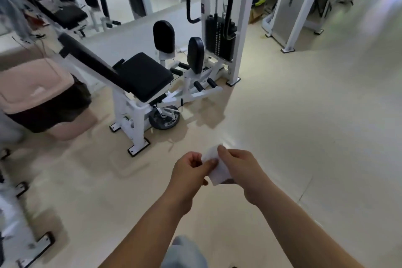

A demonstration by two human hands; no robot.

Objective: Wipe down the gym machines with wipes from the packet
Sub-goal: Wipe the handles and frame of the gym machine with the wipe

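Observation:
A white wipe (pixel 216 168) is held between both hands low in the middle of the view. My left hand (pixel 189 169) pinches its left edge with thumb and fingers. My right hand (pixel 239 167) grips its right side, fingertips over the top edge. A white leg machine with a black seat (pixel 144 76) and two black upright pads (pixel 163 36) stands ahead to the left, well beyond the hands. Its weight stack (pixel 219 37) sits in a white frame behind it. No wipe packet is in view.
A pink bin (pixel 39 93) with a black liner stands at the left. More white machine frames (pixel 289 2) rise at the back right, and machine feet (pixel 37 246) line the lower left edge. Pale floor (pixel 304 126) stretches to the right.

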